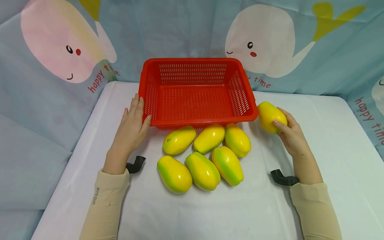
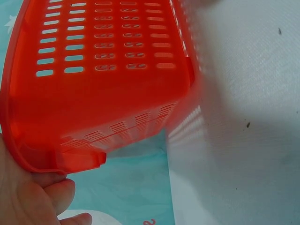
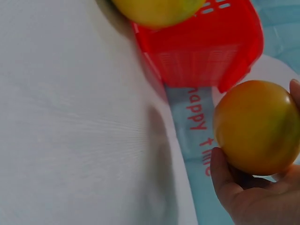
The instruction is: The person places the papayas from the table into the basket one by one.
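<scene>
From my distant place, I watch a red plastic basket (image 1: pixel 204 120) of rectangular form, with a thick smooth rim and walls pierced by rows of small slots; its floor is a fine grid. It stands on a white cloth (image 1: pixel 210 213), which is matte and has soft wrinkles. Behind hangs a blue curtain (image 1: pixel 186 30) with slight folds, printed with pale whales (image 1: pixel 261 36) and red letters.

The held papaya (image 1: pixel 271 116) has a rounded, plump shape and a shiny, smooth skin. From the head it looks almost fully yellow; in the right wrist view it is darker, nearly orange, with a greenish side. It is just beside the front right corner of the basket, outside it; whether they touch, I cannot tell. My right hand (image 1: pixel 291 133) holds it, the thumb on the near side and the fingers bent around the other side.

My left hand (image 1: pixel 129 128) rests on the left rim of the basket, its fingers straight and close together, the thumb spread toward the front corner.

In front of the basket lie six more papayas (image 1: pixel 178 175) in two rows of three, oval and glossy, yellow with green patches. Beige sleeves (image 1: pixel 109 200) cover both forearms.
</scene>
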A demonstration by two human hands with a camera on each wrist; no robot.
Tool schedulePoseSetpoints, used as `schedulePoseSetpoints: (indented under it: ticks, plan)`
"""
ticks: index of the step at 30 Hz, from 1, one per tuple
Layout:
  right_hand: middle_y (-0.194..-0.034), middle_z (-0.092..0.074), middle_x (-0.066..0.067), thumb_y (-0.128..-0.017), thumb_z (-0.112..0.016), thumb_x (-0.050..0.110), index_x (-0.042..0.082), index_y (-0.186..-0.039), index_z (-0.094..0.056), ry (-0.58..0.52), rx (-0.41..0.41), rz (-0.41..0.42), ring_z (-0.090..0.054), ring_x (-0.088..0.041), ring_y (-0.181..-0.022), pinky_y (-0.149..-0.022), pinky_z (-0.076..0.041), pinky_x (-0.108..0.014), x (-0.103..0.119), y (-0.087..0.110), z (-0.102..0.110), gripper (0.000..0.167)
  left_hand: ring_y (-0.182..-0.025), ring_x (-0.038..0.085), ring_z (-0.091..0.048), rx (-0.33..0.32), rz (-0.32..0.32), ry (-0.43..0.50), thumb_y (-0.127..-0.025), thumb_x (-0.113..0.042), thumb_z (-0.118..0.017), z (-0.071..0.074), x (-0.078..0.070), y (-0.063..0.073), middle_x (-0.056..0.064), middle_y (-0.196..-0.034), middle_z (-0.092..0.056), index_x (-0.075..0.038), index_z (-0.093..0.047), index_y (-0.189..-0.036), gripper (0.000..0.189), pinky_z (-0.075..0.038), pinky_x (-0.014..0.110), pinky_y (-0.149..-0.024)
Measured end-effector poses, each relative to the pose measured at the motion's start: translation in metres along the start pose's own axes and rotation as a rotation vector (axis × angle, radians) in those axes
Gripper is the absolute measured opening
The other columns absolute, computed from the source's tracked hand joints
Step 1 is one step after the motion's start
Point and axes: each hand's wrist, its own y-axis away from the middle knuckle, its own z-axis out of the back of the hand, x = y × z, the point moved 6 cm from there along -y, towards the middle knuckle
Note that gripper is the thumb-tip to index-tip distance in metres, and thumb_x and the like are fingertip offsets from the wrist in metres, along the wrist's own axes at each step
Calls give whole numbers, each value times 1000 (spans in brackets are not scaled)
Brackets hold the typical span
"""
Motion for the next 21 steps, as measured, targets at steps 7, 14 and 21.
schedulePoseSetpoints:
  ticks: [7,14,21]
  plan:
    - [-128,-35,-1,-95,-52,5,11,-142,-37,-27,-8,77,-38,-17,-107,-86,-44,-12,12,4,0,49,-144,29,-4,-1,2,0,-99,-27,-40,1,1,0,13,-158,-1,1,-9,-150,66,-5,52,-113]
    - [-128,-35,-3,-94,-53,3,11,-142,-38,-31,-11,136,-38,-18,-107,-87,-45,-13,27,6,-7,51,-144,30,-4,-2,3,6,-100,-28,-38,3,3,1,14,-157,-2,3,-10,-149,65,-6,53,-113]
    - [-130,-34,-5,-93,-52,0,10,-142,-38,-7,6,187,-39,-19,-107,-86,-45,-14,41,16,-19,52,-144,30,-6,-6,-9,8,-100,-29,-38,0,3,1,16,-157,-4,5,-12,-149,64,-6,54,-112]
